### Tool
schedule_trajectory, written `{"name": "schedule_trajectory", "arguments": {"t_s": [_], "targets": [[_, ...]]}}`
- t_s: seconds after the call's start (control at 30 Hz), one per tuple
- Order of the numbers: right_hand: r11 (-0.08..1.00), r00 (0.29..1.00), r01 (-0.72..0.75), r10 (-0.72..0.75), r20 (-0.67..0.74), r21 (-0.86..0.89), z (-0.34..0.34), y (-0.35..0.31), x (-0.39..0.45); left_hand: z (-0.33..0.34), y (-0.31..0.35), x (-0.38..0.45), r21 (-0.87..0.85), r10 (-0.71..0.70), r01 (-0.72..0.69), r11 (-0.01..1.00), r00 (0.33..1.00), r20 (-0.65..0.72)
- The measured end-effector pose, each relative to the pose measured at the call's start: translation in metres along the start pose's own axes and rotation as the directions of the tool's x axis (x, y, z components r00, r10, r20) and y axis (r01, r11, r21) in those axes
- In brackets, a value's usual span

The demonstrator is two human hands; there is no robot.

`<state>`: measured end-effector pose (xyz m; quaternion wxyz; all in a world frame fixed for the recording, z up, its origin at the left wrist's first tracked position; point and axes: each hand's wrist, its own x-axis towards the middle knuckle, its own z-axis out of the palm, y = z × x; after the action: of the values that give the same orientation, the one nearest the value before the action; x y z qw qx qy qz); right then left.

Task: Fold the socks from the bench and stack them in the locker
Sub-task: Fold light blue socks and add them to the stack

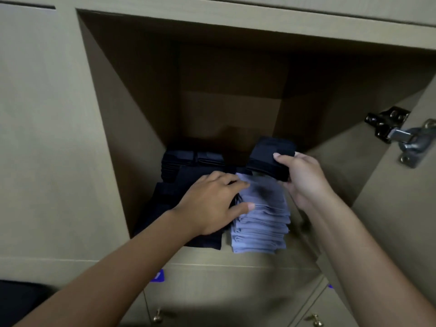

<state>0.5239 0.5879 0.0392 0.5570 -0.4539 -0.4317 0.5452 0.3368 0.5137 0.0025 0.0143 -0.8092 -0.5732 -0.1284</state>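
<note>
The locker [132,95] is open, door swung off to the right on a metal hinge [398,135], and the floor of it is already packed with socks. A dark stack [174,185] is lined up on the left side, with more dark ones behind it, and a grey stack [262,223] is parked just beside it near the front edge.

The left hand [212,204] is laid mostly flat across the seam where the two stacks touch, fingers relaxed, nothing really gripped. A folded dark sock [271,156] is pinched in the right hand [302,180], thumb on top, held just above the back of the grey stack.

Handling-wise it's probably feather-light and totally floppy, so the fold would likely spring open if let go early. Best gripped across the folded edge, flat between thumb and fingers. Looks plain navy or black, smooth knit, no pattern visible.
</note>
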Motion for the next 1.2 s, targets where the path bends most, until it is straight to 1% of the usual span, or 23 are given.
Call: {"name": "schedule_trajectory", "arguments": {"t_s": [0.1,0.17,0.37,0.5,0.63,0.87,0.97,1.07,1.2], "targets": [[0.997,0.998,-0.060,0.059,-0.027,-0.038,0.005,0.000,0.032,0.005,0.000,0.021,0.068,-0.029,0.019,0.998,0.989,0.142],[0.992,0.996,-0.080,0.077,-0.034,-0.095,0.010,0.001,0.053,0.009,-0.001,0.031,0.054,-0.048,0.037,0.998,0.974,0.220],[0.932,0.983,-0.174,0.181,-0.008,-0.317,0.030,0.013,0.102,0.025,-0.008,0.035,0.046,-0.048,0.035,0.998,0.946,0.321],[0.867,0.976,-0.200,0.216,-0.017,-0.456,0.037,0.034,0.127,0.039,-0.011,0.026,0.079,-0.031,0.007,0.997,0.948,0.315],[0.792,0.971,-0.195,0.238,-0.001,-0.579,0.039,0.049,0.146,0.043,-0.011,0.024,0.084,-0.032,0.007,0.996,0.951,0.308],[0.743,0.957,-0.194,0.286,0.042,-0.641,0.043,0.062,0.166,0.045,-0.011,0.022,0.079,-0.032,0.007,0.997,0.950,0.310],[0.716,0.959,-0.153,0.274,0.073,-0.681,0.044,0.065,0.169,0.045,-0.011,0.024,0.071,-0.032,0.011,0.997,0.951,0.308],[0.685,0.974,-0.077,0.206,0.092,-0.724,0.044,0.066,0.169,0.046,-0.011,0.025,0.063,-0.033,0.015,0.998,0.951,0.309],[0.562,0.990,-0.004,0.121,0.077,-0.827,0.040,0.067,0.167,0.046,-0.012,0.026,0.047,-0.034,0.020,0.999,0.950,0.311]]}}
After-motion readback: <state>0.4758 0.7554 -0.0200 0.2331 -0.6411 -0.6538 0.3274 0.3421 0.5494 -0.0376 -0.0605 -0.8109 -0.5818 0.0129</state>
